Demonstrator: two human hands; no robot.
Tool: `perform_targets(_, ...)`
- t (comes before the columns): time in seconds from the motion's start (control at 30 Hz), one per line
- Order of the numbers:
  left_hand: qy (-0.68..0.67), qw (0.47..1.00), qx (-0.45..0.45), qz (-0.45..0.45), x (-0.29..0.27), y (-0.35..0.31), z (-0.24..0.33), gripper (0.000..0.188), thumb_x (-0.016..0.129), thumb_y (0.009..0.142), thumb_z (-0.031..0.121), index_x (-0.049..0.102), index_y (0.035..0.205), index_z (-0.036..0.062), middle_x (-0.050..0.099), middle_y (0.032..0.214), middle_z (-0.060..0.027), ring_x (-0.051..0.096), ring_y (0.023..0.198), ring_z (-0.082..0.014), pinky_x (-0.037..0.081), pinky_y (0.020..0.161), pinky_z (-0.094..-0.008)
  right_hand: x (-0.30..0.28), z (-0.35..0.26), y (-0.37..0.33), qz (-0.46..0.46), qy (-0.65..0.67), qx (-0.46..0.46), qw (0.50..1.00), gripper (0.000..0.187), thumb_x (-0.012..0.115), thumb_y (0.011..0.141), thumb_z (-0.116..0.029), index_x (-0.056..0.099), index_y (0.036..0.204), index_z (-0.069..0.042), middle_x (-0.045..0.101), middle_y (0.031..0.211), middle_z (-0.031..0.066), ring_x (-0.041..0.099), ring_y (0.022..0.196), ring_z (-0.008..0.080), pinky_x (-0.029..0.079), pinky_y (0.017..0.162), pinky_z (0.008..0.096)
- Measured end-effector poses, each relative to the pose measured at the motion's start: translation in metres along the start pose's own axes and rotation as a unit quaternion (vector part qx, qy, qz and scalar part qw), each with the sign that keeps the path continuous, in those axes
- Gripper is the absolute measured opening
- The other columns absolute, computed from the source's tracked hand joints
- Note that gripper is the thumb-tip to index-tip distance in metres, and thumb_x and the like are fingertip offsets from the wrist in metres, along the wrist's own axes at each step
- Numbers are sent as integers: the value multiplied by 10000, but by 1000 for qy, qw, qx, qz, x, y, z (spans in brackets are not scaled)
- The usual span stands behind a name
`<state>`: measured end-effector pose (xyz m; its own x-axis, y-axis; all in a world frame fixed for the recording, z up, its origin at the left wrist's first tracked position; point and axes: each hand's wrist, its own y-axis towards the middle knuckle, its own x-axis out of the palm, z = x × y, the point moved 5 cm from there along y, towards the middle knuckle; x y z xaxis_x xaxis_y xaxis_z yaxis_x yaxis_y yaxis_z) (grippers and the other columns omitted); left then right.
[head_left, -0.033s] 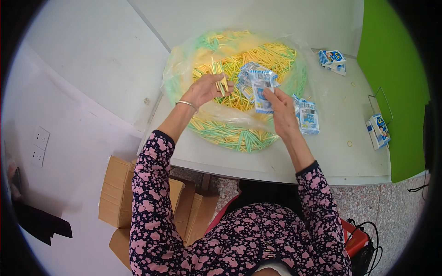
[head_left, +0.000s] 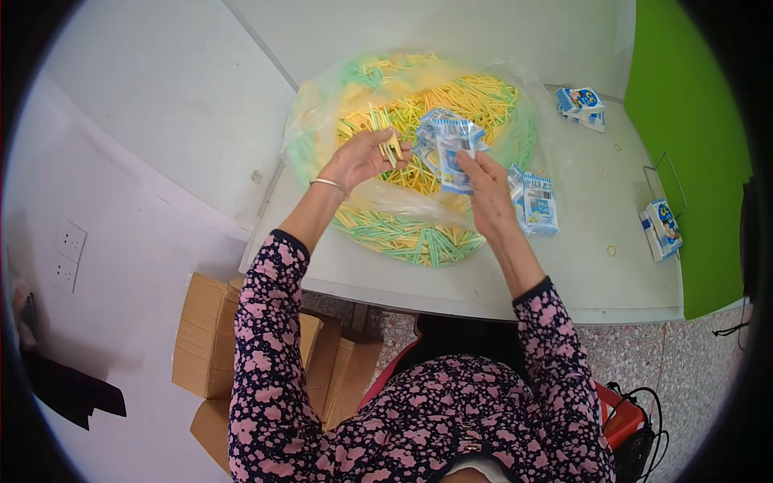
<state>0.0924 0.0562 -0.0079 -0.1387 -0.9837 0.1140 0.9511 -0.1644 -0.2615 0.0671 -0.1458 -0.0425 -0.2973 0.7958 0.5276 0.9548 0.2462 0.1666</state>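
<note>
A large clear plastic bag (head_left: 310, 133), its mouth spread wide, is full of thin yellow and green straw-like sticks (head_left: 475, 92). Above its left part, my left hand (head_left: 358, 158) is closed on a small bunch of these sticks (head_left: 382, 125), held roughly upright. My right hand (head_left: 489, 189) grips a flat blue-and-white packet (head_left: 455, 173) between thumb and fingers over the bag's right part. Behind that packet, several similar packets (head_left: 427, 141) lie on the sticks, partly hidden. More packets (head_left: 538, 201) rest on the table beside my right hand.
On the white table (head_left: 580, 274), blue-and-white packets (head_left: 581, 105) lie at the back right. Another packet bundle (head_left: 662, 231) leans by a wire stand (head_left: 680, 181) at the green panel (head_left: 684, 105). Rubber bands (head_left: 612, 251) are scattered about. Cardboard boxes (head_left: 201, 338) stand below, left.
My right hand has shifted slightly left with the packet, which is tilted a little differently. My left hand has barely moved and still holds the sticks.
</note>
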Motion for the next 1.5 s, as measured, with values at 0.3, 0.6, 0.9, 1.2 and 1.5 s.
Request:
perform_targets(0.3,-260,961,73,53,40,3,-36,156,441,912,110,515,977,-12,585,949,-107,581,851,-190,501,724,-325,48,57,31,137,290,57,945,198,502,890,-107,520,1069,-24,582,994,49,548,877,148,436,789,285)
perform_targets(0.6,-302,922,209,120,48,-2,-44,155,521,852,21,546,999,-22,609,952,-87,586,863,-156,485,742,-281,49,66,32,141,339,63,928,172,486,894,-97,528,1050,-40,582,990,48,541,902,149,430,812,293)
perform_targets(0.9,-195,943,227,148,35,-5,-36,191,470,905,100,544,958,-69,607,947,-122,599,843,-172,496,742,-293,47,52,30,67,230,50,970,173,535,870,-95,582,1007,-1,605,961,48,556,861,120,447,763,259)
perform_targets(1.2,-23,949,249,191,4,-4,-23,123,482,889,87,576,896,8,602,817,-19,537,694,-94,425,611,-234,39,27,26,-9,38,-33,999,146,584,842,-131,637,902,-8,611,844,15,537,740,55,426,685,208)
perform_targets(1.5,-58,965,208,151,11,-19,7,193,422,923,148,510,1008,-2,609,981,-116,596,897,-217,479,793,-343,15,11,19,-125,-130,65,981,192,653,802,-213,652,824,-22,613,710,-18,499,604,18,376,572,177)
